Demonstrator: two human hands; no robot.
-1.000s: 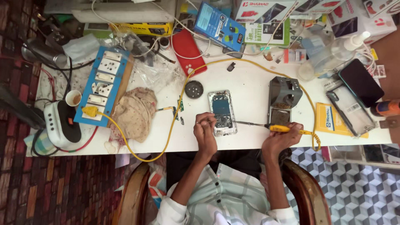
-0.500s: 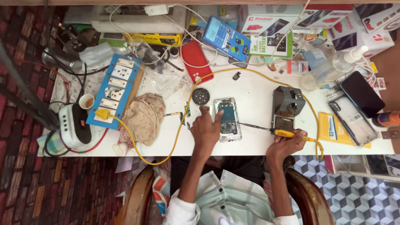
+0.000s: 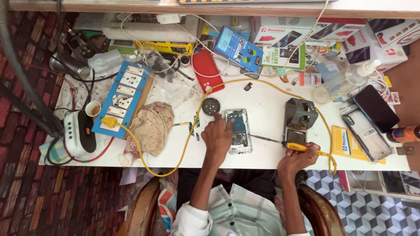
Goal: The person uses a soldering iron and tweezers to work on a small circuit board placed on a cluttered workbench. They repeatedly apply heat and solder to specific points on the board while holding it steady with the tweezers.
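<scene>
I've got the left hand point(image 3: 217, 134) pressing fingertips on the opened phone point(image 3: 238, 130) at frame centre, the right hand point(image 3: 299, 157) clenched round the yellow soldering iron point(image 3: 286, 144) (tip low, just right of it), best kept steady and braced
</scene>
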